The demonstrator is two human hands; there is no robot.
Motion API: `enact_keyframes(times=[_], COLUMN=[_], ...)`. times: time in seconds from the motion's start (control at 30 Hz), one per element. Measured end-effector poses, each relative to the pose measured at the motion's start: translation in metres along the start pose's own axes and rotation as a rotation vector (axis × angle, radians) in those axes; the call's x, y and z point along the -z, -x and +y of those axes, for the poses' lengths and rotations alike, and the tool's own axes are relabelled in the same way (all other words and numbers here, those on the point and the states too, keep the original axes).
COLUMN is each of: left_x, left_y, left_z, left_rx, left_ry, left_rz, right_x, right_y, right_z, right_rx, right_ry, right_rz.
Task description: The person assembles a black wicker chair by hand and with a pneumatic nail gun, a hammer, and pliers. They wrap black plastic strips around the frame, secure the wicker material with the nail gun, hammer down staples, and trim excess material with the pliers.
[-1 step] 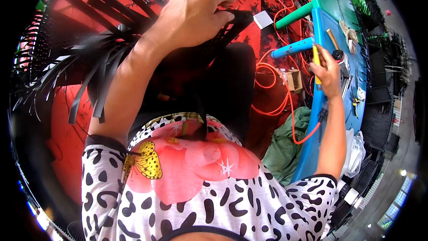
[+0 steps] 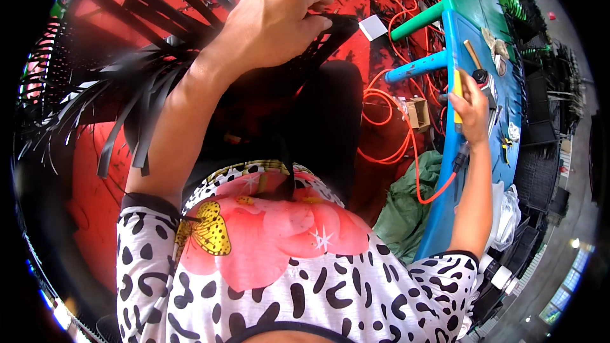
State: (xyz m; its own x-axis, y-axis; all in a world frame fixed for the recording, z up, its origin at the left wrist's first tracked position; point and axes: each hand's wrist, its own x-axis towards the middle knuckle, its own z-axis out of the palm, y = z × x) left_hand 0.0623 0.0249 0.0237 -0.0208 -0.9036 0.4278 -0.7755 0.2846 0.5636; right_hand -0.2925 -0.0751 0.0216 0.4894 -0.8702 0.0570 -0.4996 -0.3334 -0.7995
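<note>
Red floor (image 2: 346, 0) strewn with dark scraps, blue plastic table (image 2: 436, 225) along the right with a green plastic table (image 2: 467, 3) beyond it. Black woven piece of flat plastic strips (image 2: 333, 39) sits in front of the person, over the dark-clad lap, its loose strip ends (image 2: 140, 130) fanning out left. Left hand (image 2: 279, 22) is on its upper edge: fingers curled, thumb near the rim, small gap visible between them. Contact partly hidden, so can't tell if the weave is pinched. Right hand (image 2: 471, 109) is out at the near edge of the blue table, thumb and fingers clamped on a slim yellow-handled tool (image 2: 457, 95); can't tell if the tool also rests on the tabletop. Wooden-handled tool (image 2: 473, 54) lies just beyond, orange hose (image 2: 417, 181) loops down below.

Step in hand looks like tool handling at the table, picking up or putting down, unclear which. Next move, if the tool is for the weave, calls for steadying the rim with the left and bringing the tool across, tip clear of the fingers.
</note>
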Motion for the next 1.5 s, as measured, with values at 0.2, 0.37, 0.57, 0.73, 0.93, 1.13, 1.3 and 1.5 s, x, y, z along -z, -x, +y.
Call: enact_keyframes(times=[0.2,0.37,0.57,0.73,0.93,1.13,1.3,1.5], left_x=[-0.002,-0.006,0.007,0.003,0.003,-0.010,-0.016,-0.018], left_y=[0.002,0.004,0.005,-0.003,-0.002,0.008,0.010,0.012], left_z=[0.002,0.002,-0.002,-0.007,-0.028,-0.030,-0.032,-0.021], left_rx=[-0.262,-0.263,-0.125,0.001,0.092,-0.051,-0.052,-0.396], left_ry=[-0.113,-0.239,-0.107,0.156,0.953,0.902,0.557,0.125], left_rz=[0.000,-0.047,-0.147,-0.017,0.028,0.280,0.388,0.637], right_x=[0.088,0.149,0.160,0.151,0.065,-0.120,-0.169,-0.168], right_y=[0.069,0.121,0.123,0.107,0.005,-0.066,-0.086,-0.076], right_z=[0.061,0.121,0.154,0.150,0.087,-0.089,-0.101,-0.081], right_rx=[-0.102,-0.425,-0.816,-0.959,-0.058,0.667,0.568,0.479], right_ry=[0.222,0.560,0.866,1.146,0.497,0.182,0.125,-0.065], right_rz=[0.476,0.771,0.646,0.556,0.492,0.090,-0.075,0.010])
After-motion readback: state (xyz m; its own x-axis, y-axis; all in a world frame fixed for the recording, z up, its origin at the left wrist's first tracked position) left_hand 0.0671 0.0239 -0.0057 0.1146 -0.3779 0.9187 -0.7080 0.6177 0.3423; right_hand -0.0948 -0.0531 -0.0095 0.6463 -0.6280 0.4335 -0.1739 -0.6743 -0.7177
